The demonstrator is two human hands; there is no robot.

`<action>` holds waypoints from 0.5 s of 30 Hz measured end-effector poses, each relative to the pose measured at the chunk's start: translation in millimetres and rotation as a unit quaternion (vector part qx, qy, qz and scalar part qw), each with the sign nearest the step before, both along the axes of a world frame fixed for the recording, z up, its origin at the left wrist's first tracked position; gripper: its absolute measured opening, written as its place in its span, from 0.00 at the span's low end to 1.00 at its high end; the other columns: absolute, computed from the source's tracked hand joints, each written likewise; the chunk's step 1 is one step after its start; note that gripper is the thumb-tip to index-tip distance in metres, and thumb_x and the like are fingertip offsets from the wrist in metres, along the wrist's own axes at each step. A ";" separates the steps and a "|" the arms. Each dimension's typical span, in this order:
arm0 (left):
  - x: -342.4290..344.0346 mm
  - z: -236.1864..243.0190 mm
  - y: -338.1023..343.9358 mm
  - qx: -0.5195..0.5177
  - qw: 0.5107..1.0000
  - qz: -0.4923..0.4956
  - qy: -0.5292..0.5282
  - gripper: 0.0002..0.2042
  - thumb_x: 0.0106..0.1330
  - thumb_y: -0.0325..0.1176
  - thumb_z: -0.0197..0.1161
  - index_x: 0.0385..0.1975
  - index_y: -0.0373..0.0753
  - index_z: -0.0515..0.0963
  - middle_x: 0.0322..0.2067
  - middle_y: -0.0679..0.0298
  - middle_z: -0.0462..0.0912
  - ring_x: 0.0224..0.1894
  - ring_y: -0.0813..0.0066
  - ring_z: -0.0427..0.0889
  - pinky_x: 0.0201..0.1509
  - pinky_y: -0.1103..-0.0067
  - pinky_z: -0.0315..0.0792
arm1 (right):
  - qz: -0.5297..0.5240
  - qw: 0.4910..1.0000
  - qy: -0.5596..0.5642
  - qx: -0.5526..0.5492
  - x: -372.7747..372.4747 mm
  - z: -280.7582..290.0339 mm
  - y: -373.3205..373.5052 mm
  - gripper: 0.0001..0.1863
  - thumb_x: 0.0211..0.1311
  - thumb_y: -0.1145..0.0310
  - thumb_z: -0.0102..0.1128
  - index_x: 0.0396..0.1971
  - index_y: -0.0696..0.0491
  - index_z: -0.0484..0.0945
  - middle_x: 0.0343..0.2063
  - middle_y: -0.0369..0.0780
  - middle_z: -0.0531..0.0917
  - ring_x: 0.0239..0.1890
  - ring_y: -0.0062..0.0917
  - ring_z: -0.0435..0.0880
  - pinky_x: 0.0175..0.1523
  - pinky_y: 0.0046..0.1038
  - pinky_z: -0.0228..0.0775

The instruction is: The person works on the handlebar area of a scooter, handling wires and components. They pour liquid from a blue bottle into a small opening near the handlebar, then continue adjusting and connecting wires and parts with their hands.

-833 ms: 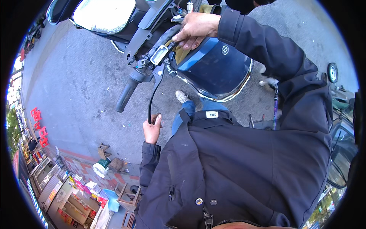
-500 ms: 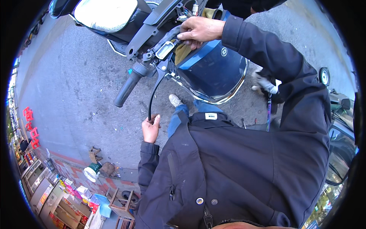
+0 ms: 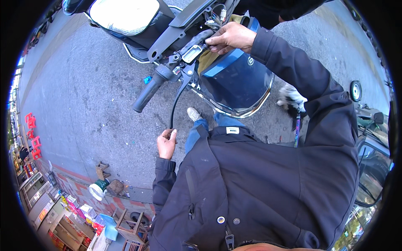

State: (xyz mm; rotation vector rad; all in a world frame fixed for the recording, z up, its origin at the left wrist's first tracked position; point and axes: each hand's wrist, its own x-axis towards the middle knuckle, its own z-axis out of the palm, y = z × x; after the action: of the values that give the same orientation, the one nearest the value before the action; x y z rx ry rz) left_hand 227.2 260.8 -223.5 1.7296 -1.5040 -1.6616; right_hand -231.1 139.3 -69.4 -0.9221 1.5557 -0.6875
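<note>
A scooter's handlebar assembly carries a grey-black grip (image 3: 148, 90), a brake lever (image 3: 187, 77) and an open rectangular reservoir (image 3: 191, 53). My right hand (image 3: 230, 37) pinches a dark fitting just beside the reservoir, its fingertips against the black hose or bar there. Below the grip, my left hand (image 3: 166, 144) pinches the lower end of a thin black cable or rod (image 3: 171, 113) hanging from the lever. Wires with a white connector (image 3: 222, 15) sit above my right hand. Behind lie a dark blue front panel (image 3: 234, 83) and an olive cloth (image 3: 205, 62).
A black-and-white dog (image 3: 293, 100) on a leash stands right. Dark clothing, possibly another person's (image 3: 276, 8), is at top. A loose wheel (image 3: 355, 90) and a mirrored vehicle (image 3: 368, 167) are right; red stools (image 3: 35, 146), a green-white bucket (image 3: 98, 189) and wooden chairs (image 3: 130, 226) left.
The handlebar and both hands sit slightly further right in the view, the right hand also a little lower. The dog has moved out further from behind my right sleeve.
</note>
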 end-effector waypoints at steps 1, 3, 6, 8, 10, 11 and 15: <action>1.3 -1.0 0.8 0.000 1.000 0.001 0.000 0.12 0.74 0.34 0.68 0.42 0.28 0.84 0.24 0.68 0.82 0.23 0.84 0.77 0.27 0.81 0.71 | -0.017 1.000 -0.010 0.015 1.2 2.3 0.9 0.20 0.68 0.60 0.73 0.48 0.62 0.88 0.40 0.45 0.91 0.41 0.29 0.94 0.47 0.26 0.89; 2.7 -3.9 1.7 0.001 1.000 0.000 0.000 0.12 0.74 0.34 0.68 0.42 0.28 0.84 0.24 0.68 0.82 0.23 0.84 0.77 0.27 0.81 0.71 | -0.018 0.999 -0.004 0.026 2.8 6.5 1.6 0.21 0.67 0.57 0.74 0.47 0.61 0.89 0.39 0.44 0.91 0.39 0.27 0.93 0.47 0.25 0.88; 0.1 -7.3 0.0 0.008 1.000 0.002 0.006 0.12 0.74 0.35 0.68 0.42 0.29 0.84 0.24 0.68 0.82 0.23 0.84 0.77 0.27 0.81 0.71 | 0.018 0.999 0.028 0.010 0.6 -1.3 1.4 0.23 0.70 0.53 0.70 0.44 0.62 0.87 0.32 0.40 0.90 0.34 0.20 0.92 0.42 0.22 0.87; -3.2 -4.7 -3.2 0.004 1.000 -0.001 0.005 0.12 0.74 0.35 0.68 0.39 0.30 0.84 0.23 0.68 0.81 0.23 0.84 0.76 0.27 0.81 0.71 | 0.062 0.993 0.094 -0.037 -0.4 -7.9 -1.9 0.24 0.72 0.51 0.67 0.43 0.62 0.87 0.31 0.40 0.89 0.31 0.19 0.91 0.42 0.22 0.87; -5.1 -2.8 -5.8 0.003 1.000 -0.004 0.002 0.12 0.74 0.35 0.68 0.36 0.31 0.83 0.23 0.69 0.80 0.23 0.84 0.76 0.27 0.81 0.70 | 0.098 0.982 0.142 -0.081 1.3 -9.3 -3.1 0.26 0.75 0.49 0.63 0.41 0.61 0.87 0.29 0.40 0.88 0.28 0.18 0.90 0.41 0.23 0.88; -5.9 -2.7 -7.6 0.003 1.000 -0.007 0.001 0.12 0.74 0.36 0.69 0.35 0.31 0.82 0.23 0.69 0.80 0.23 0.84 0.76 0.27 0.81 0.70 | 0.103 0.980 0.154 -0.072 2.8 -8.3 -4.3 0.26 0.75 0.49 0.62 0.41 0.61 0.87 0.29 0.39 0.88 0.28 0.18 0.90 0.41 0.23 0.88; -7.8 1.4 -12.6 -0.003 1.000 -0.018 -0.005 0.13 0.74 0.36 0.69 0.31 0.33 0.80 0.22 0.70 0.79 0.22 0.84 0.75 0.27 0.81 0.70 | 0.128 0.974 0.173 -0.068 5.0 -8.9 -8.9 0.25 0.78 0.49 0.59 0.41 0.61 0.84 0.28 0.38 0.86 0.28 0.18 0.89 0.40 0.23 0.87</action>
State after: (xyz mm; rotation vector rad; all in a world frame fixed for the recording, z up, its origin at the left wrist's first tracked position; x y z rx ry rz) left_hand 219.3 248.2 -222.0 1.7193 -1.5522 -1.6662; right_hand -226.1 130.4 -78.3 -1.3769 1.6635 -0.4692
